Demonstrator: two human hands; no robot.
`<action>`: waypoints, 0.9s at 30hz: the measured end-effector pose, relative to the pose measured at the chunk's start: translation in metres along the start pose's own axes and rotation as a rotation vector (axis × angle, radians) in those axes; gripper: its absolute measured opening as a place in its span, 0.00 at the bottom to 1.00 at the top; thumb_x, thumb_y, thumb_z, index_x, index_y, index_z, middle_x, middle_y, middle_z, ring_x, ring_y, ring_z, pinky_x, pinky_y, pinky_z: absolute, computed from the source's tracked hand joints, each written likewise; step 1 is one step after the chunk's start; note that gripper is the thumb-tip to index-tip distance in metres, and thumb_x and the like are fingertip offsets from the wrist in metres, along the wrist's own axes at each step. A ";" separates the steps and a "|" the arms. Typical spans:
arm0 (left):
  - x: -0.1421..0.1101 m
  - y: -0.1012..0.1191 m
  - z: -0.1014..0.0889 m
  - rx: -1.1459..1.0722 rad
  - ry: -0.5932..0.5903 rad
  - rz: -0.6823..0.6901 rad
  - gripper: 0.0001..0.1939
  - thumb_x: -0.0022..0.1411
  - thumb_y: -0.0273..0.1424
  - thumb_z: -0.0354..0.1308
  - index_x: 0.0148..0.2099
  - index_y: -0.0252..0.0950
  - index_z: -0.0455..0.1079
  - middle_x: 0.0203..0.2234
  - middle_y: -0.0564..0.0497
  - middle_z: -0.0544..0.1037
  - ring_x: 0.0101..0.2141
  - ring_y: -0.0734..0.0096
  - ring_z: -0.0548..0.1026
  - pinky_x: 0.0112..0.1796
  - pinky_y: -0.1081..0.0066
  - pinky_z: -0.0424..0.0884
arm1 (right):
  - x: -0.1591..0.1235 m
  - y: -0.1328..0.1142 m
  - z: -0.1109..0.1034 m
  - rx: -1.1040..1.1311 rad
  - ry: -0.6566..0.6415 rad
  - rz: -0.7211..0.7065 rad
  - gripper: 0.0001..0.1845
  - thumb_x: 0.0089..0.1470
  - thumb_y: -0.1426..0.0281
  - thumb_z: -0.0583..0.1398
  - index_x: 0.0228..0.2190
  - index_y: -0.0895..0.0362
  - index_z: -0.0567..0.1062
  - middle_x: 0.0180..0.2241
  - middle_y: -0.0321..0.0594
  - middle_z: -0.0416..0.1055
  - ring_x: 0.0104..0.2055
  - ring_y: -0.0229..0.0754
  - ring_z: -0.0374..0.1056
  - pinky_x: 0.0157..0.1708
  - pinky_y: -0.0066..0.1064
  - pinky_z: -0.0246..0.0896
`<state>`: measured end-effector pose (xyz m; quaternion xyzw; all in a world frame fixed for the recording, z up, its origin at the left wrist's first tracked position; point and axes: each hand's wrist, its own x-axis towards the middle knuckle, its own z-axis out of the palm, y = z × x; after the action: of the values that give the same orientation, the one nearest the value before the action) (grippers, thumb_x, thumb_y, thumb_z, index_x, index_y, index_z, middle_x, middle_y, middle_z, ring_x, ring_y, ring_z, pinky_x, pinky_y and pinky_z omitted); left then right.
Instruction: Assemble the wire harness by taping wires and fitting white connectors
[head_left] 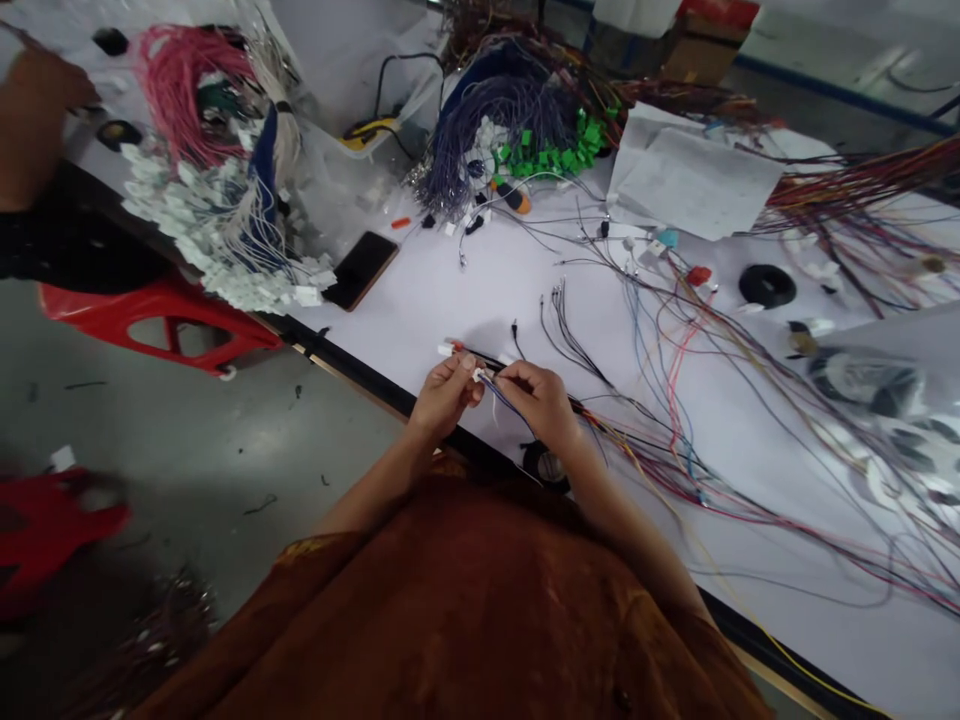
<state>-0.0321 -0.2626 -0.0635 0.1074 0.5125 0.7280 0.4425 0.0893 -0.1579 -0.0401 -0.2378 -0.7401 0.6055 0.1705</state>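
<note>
The bench runs aslant through the room, its far right end cut off from sight. A red plastic stool stands against its left edge, partly hidden by a co-worker's dark sleeve; a second red stool is cut off at the far left. On the bench, a bundle of purple-blue wires ends partly in green connectors, and pink wires lie by a heap of white connectors. Papers cover part of the wires behind. The co-worker's hand is at the upper left, too blurred for me to tell what it holds.

Nearer, the person's right hand pinches a thin blue wire, while the left hand grips a small white connector between thumb and fingers. That connector sits between the two hands, over the bench's near edge, and the fingers hide much of it; I can't make out whether the wire is seated. A smartphone lies dark to the left, and a black tape roll to the right.
</note>
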 end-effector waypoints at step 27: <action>-0.022 -0.007 0.004 0.328 -0.033 0.128 0.19 0.60 0.44 0.63 0.28 0.35 0.65 0.14 0.57 0.69 0.13 0.82 0.63 0.16 0.79 0.58 | -0.023 0.011 0.014 -0.131 0.092 -0.119 0.09 0.57 0.71 0.55 0.26 0.56 0.71 0.25 0.33 0.69 0.28 0.33 0.62 0.31 0.26 0.55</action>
<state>-0.0131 -0.2759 -0.0616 0.2227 0.6093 0.6594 0.3800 0.1026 -0.1803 -0.0531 -0.2314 -0.7825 0.5329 0.2240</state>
